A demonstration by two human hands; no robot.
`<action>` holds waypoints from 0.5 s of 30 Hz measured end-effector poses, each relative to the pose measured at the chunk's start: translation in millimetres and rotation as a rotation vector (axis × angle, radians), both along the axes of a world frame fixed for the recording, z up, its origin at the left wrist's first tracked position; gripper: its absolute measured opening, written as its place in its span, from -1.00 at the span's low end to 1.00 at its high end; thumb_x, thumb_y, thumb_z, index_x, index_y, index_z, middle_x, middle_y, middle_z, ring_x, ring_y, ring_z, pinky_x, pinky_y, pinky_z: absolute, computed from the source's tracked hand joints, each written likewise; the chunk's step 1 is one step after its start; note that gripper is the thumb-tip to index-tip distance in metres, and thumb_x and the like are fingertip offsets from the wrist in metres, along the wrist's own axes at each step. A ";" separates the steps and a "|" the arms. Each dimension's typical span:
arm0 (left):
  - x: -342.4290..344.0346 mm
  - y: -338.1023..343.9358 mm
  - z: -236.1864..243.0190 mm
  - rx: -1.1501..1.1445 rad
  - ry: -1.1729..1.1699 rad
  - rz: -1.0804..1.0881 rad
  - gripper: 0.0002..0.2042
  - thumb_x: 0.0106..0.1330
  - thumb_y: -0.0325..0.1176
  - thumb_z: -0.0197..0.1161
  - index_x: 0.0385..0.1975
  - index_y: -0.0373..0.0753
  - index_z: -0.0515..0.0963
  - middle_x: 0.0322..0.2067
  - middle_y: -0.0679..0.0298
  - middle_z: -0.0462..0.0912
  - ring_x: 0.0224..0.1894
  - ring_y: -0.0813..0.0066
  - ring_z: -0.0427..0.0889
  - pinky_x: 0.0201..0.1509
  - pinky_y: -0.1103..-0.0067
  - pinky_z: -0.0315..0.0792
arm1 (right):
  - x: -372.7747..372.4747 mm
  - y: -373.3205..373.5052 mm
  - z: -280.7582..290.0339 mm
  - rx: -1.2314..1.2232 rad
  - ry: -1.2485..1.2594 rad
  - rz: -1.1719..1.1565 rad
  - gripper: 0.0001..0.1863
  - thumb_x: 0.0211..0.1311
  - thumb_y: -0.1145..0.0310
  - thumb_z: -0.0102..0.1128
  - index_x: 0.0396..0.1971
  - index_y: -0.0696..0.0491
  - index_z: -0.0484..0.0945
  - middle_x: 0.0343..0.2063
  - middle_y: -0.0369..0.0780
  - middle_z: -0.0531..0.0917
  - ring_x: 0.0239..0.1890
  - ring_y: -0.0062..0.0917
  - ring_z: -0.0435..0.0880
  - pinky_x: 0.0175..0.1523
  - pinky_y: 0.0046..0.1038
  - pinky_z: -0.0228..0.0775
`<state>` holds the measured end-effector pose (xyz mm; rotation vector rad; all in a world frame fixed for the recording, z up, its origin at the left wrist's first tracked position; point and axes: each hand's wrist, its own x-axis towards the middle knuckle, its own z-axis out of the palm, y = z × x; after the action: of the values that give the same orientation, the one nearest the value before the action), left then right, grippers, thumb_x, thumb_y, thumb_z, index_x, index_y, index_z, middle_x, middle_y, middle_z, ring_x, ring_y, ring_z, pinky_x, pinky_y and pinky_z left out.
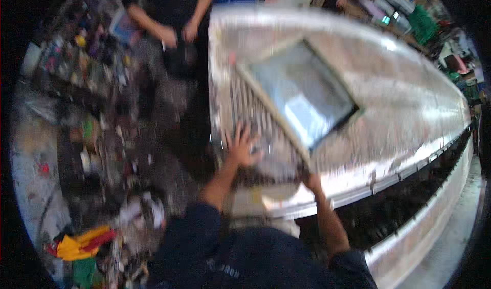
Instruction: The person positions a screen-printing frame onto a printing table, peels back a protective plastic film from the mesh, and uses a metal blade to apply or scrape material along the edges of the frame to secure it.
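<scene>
A rectangular framed glass pane (pixel 302 92) lies at a slant on a pale, worn metal surface (pixel 409 99). Its frame is light-coloured on the left side, and light glares off the glass. My left hand (pixel 242 147) is open, fingers spread, over a ribbed patch (pixel 250 107) to the left of the pane. My right hand (pixel 311 181) is at the pane's near corner, its fingers apparently closed around the end of the frame's long side. Motion blur hides its exact grip.
Another person (pixel 169 13) stands at the far left edge of the surface, hands held low. Mixed litter (pixel 92 151) covers the ground at left, with a yellow and red cloth (pixel 84 244). A dark gap (pixel 388 212) runs along the near right side. More piled items lie far right.
</scene>
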<state>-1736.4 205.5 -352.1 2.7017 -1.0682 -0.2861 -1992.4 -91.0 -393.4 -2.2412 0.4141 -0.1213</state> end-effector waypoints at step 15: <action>54.3 59.3 -6.0 0.021 0.150 0.993 -0.59 0.36 -0.15 0.38 0.12 -0.19 0.62 0.16 0.03 0.64 0.30 -0.03 0.57 0.37 0.14 0.46 | -57.9 51.1 54.3 -0.125 0.465 -0.305 -0.46 0.38 -0.20 0.22 -0.13 0.02 0.77 -0.23 0.07 0.78 -0.11 0.04 0.77 -0.01 -0.02 0.59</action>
<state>-1682.1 264.8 -358.1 2.7806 0.3648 -0.2922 -2050.3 -39.9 -339.2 -2.3059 1.0227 0.2271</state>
